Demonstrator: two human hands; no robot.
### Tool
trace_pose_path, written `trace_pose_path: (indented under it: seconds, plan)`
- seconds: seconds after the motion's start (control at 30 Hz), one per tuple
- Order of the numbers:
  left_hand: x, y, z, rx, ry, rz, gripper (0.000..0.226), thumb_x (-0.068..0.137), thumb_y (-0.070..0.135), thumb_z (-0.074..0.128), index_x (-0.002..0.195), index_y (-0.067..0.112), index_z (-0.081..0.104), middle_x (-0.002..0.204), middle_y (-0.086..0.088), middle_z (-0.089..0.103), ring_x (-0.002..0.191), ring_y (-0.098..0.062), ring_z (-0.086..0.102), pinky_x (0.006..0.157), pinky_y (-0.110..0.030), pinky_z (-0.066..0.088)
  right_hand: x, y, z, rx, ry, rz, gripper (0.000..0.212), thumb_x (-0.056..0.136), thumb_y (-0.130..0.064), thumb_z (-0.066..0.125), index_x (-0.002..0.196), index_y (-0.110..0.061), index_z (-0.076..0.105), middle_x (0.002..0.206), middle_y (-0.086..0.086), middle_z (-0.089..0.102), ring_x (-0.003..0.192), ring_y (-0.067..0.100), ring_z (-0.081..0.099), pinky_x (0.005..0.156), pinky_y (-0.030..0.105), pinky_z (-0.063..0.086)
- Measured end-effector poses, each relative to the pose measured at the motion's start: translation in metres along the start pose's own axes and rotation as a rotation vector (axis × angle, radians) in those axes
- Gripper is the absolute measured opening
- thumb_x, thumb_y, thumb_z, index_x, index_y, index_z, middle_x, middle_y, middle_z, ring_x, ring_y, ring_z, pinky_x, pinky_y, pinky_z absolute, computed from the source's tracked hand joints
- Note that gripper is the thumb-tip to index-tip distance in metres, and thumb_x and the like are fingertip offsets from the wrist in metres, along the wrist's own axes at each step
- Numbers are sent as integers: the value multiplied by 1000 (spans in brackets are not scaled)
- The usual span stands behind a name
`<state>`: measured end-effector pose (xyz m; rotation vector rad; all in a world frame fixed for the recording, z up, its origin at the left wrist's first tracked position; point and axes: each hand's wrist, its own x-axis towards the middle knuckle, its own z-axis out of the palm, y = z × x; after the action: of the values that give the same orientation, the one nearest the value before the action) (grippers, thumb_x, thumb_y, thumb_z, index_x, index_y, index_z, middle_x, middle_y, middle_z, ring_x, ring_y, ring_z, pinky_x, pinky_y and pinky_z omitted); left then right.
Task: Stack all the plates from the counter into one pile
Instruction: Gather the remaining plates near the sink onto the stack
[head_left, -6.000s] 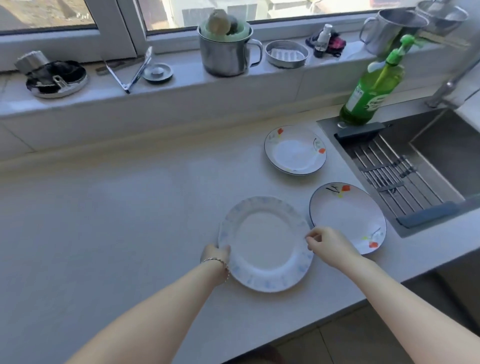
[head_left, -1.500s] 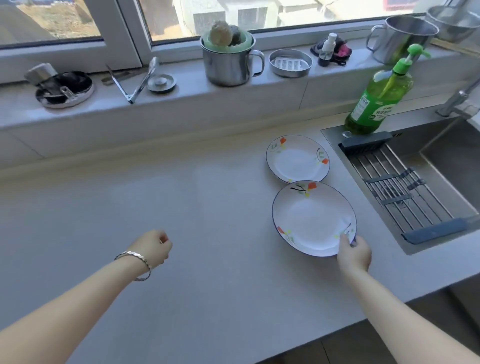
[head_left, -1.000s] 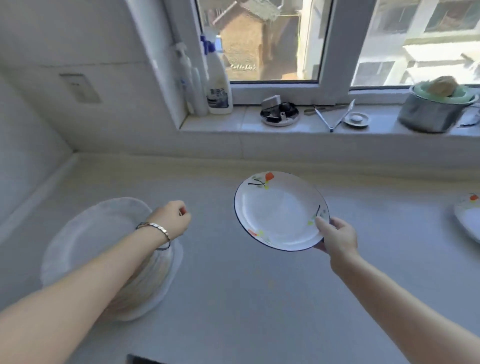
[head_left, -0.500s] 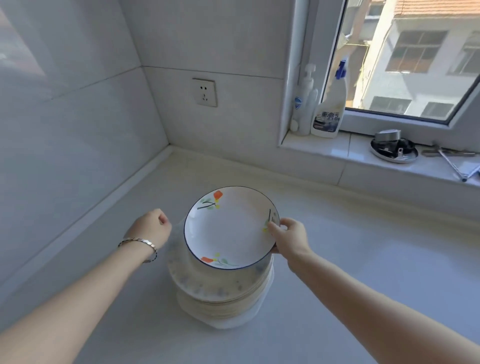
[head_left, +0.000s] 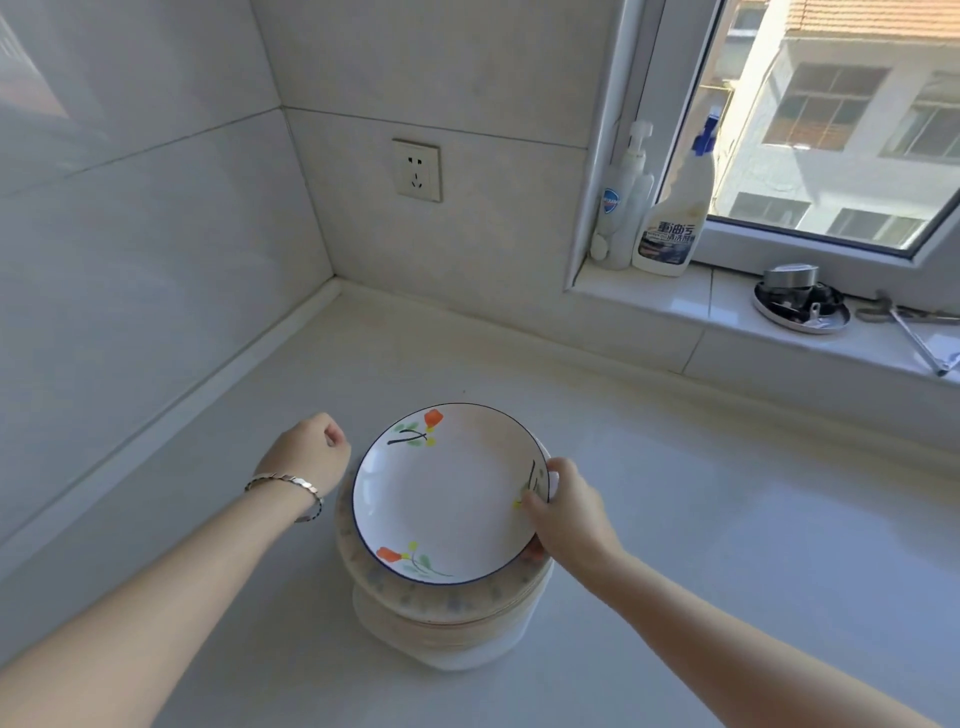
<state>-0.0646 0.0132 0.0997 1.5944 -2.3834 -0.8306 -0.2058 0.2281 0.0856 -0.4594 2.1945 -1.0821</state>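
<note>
Right hand (head_left: 566, 519) pinches the right rim of the floral plate (head_left: 447, 493): thumb on top by the yellow dots, fingers curled under the edge. Plate is round, shallow, glossy white ceramic w/ a thin dark-blue rim line and orange flowers w/ green stems at the far and near edges. It sits over the top of the pile (head_left: 441, 608), roughly centred; can't tell if it's fully seated, since fingers are between the right edge and the plate below.

Pile: wider round plates, cream w/ a faded blue-grey pattern on the top rim, stacked edges showing as thin bands, a white base plate at the bottom. Stands on the counter (head_left: 701, 519), which is pale, matte and smooth, near the tiled corner.

Left hand (head_left: 311, 452) just beside the pile's far-left edge, fingers curled into a loose fist, nothing in it. Metal link bracelet (head_left: 288, 483) on that wrist.

Beyond: wall socket (head_left: 417, 170) on glossy tile; white pump bottle (head_left: 621, 208) and spray bottle (head_left: 672, 208) on the sill (head_left: 675, 306); round metal dish (head_left: 800, 306) and tongs (head_left: 914, 332) further right.

Vs 1 s ago: plate was in mid-air, pile off to the left under the left forearm. Vs 0.5 s ago: same pinch, plate already over the pile; little change.
</note>
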Motion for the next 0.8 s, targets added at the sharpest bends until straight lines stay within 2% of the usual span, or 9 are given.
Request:
trace_pose_path:
  seconds: [0.03, 0.1, 0.17, 0.23, 0.4, 0.5, 0.63, 0.73, 0.8]
  plan:
    - [1, 1, 0, 0, 4, 2, 21, 85, 15, 45, 65, 22, 46, 84, -8, 70, 80, -31, 67, 73, -34, 51, -2, -1, -1, -124, -20, -29, 23, 91, -17, 42, 114, -17, 41, 84, 6, 62, 58, 27, 62, 52, 29, 50]
    - [1, 4, 0, 6, 12, 12, 22, 85, 15, 46, 65, 22, 46, 84, -9, 70, 81, -31, 67, 72, -34, 51, -3, -1, -3, -352, -19, -80, 33, 90, -19, 42, 122, -15, 38, 91, 14, 64, 74, 32, 65, 60, 32, 49]
    - [0, 7, 0, 16, 16, 26, 22, 86, 15, 46, 65, 22, 46, 86, -9, 70, 82, -32, 67, 74, -35, 51, 0, -1, -4, -490, -8, -99, 39, 91, -25, 43, 127, -14, 37, 96, 14, 64, 90, 34, 64, 65, 32, 45]
    - [-2, 12, -1, 45, 14, 51, 18, 86, 14, 46, 70, 22, 48, 88, -9, 69, 83, -32, 65, 75, -34, 50, 2, -3, -7, -562, -5, -115, 42, 91, -31, 44, 129, -14, 38, 98, 10, 65, 93, 31, 61, 65, 30, 40]
    - [-14, 55, 7, 146, 14, 218, 7, 90, 15, 46, 86, 17, 51, 87, -5, 62, 80, -30, 55, 67, -30, 41, 3, 16, -39, -493, 85, -99, 41, 94, -47, 37, 121, -21, 54, 69, -4, 60, 65, 17, 54, 48, 23, 35]
    - [-29, 99, 29, 146, -15, 358, 7, 89, 16, 46, 84, 18, 50, 82, -2, 62, 78, -28, 55, 66, -29, 40, 3, 48, -74, -411, 98, 4, 37, 96, -42, 36, 113, -18, 59, 65, -2, 61, 53, 14, 53, 57, 26, 45]
    - [-64, 166, 83, 163, -157, 538, 11, 90, 19, 45, 90, 18, 56, 81, 0, 60, 79, -26, 53, 67, -27, 39, -7, 109, -128, -418, 81, 173, 29, 94, -31, 41, 112, -18, 58, 61, -6, 60, 53, 13, 58, 67, 29, 53]
    - [-96, 207, 140, 240, -302, 661, 10, 90, 20, 44, 89, 19, 54, 94, -7, 68, 83, -29, 57, 71, -29, 41, -24, 159, -172, -397, 68, 310, 29, 93, -24, 42, 115, -13, 58, 61, -7, 58, 51, 10, 56, 72, 30, 54]
    - [-120, 230, 179, 339, -402, 688, 12, 90, 21, 42, 93, 19, 53, 100, -7, 67, 82, -27, 54, 70, -28, 39, -38, 194, -204, -348, 80, 386, 30, 93, -22, 42, 116, -11, 57, 62, -5, 58, 51, 10, 55, 68, 28, 52]
